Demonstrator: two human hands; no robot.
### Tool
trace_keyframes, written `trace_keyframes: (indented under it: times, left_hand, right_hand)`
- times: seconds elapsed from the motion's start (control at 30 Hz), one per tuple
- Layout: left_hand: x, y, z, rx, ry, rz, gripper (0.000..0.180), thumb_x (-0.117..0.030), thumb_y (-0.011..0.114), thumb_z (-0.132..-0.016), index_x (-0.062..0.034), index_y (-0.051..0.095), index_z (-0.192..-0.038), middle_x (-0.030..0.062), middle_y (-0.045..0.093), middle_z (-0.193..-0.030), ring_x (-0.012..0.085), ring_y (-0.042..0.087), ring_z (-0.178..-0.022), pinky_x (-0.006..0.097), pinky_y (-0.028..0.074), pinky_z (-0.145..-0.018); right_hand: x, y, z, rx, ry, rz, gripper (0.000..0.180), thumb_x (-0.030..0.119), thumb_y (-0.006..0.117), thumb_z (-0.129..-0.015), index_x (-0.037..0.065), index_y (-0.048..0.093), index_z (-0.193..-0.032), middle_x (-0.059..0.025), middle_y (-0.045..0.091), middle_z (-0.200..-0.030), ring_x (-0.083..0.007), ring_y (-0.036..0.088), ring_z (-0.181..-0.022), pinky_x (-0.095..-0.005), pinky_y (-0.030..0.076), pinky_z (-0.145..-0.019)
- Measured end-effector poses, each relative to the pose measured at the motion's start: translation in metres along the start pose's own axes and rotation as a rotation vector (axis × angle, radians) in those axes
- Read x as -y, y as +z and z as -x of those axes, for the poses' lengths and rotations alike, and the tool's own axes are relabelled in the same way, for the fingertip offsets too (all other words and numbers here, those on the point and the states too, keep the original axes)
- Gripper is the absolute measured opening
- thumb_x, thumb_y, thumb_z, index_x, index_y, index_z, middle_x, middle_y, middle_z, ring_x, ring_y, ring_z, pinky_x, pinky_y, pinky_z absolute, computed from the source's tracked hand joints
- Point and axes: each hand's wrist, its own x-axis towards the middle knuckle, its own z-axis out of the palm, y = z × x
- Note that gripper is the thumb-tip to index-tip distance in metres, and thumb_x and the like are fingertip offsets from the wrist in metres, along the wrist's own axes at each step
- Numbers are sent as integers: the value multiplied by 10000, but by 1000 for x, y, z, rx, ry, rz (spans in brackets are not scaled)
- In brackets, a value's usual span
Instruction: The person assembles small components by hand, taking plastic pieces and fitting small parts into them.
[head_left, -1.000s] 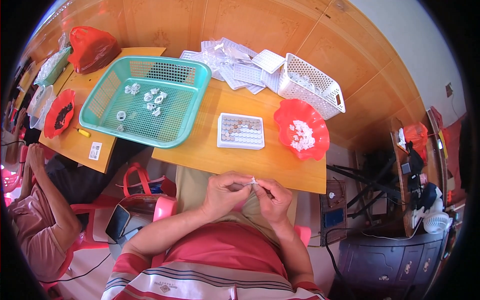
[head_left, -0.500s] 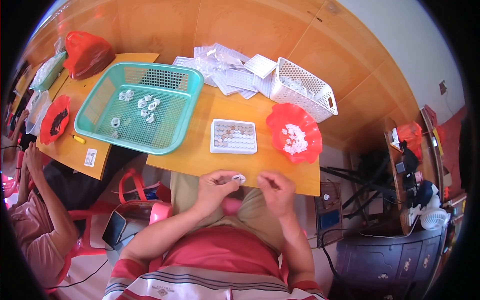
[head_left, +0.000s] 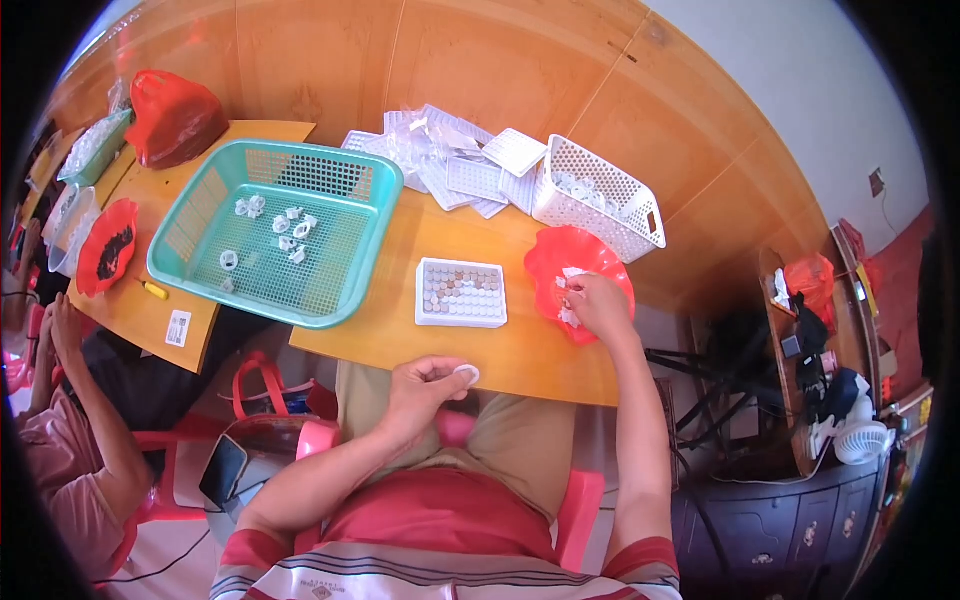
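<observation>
Near the table's front edge, my left hand (head_left: pixel 418 398) is closed on a small round white plastic part (head_left: pixel 467 373), pinched between thumb and fingers. My right hand (head_left: pixel 601 306) dips into the red scalloped bowl (head_left: pixel 547 256) on the right, its bent fingertips among small white pieces (head_left: pixel 569 317). Whatever it pinches is hidden by the fingers. Between the two hands and farther back lies a white tray (head_left: pixel 460 319) with rows of small round greyish and brownish pieces.
A green mesh basket (head_left: pixel 340 316) at left holds several white plastic parts (head_left: pixel 297 229). White perforated trays (head_left: pixel 478 178) and clear plastic lie behind, beside a white basket (head_left: pixel 640 236) of clear-looking parts. A yellow-handled tool (head_left: pixel 154 290) lies left, near another person's hands (head_left: pixel 64 325).
My right hand has moved from beside the left hand up and right into the red bowl. The left hand still holds the round white part, now turned differently.
</observation>
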Motion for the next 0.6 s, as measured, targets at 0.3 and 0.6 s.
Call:
trace_keyframes:
  times: [0.3, 0.6]
  left_hand:
    - [-4, 0, 0, 8, 6, -3, 200, -103, 725, -862, 24, 683, -1011, 60, 695, -900, 104, 632, -779, 236, 521, -713]
    - [-3, -2, -3, 8, -5, 38, 200, -103, 719, -866, 19, 678, -1018, 59, 693, -907, 105, 635, -783, 239, 526, -708]
  right_hand:
    - [-21, 33, -41, 155, -11, 222, 145, 136, 633, -828, 19, 675, -901, -203, 640, -1025, -391, 629, -955, -492, 503, -802]
    - [-27, 36, -47, 149, -102, 164, 122, 85, 648, -804, 9, 675, -896, -207, 660, -973, -386, 639, -942, -476, 507, -795]
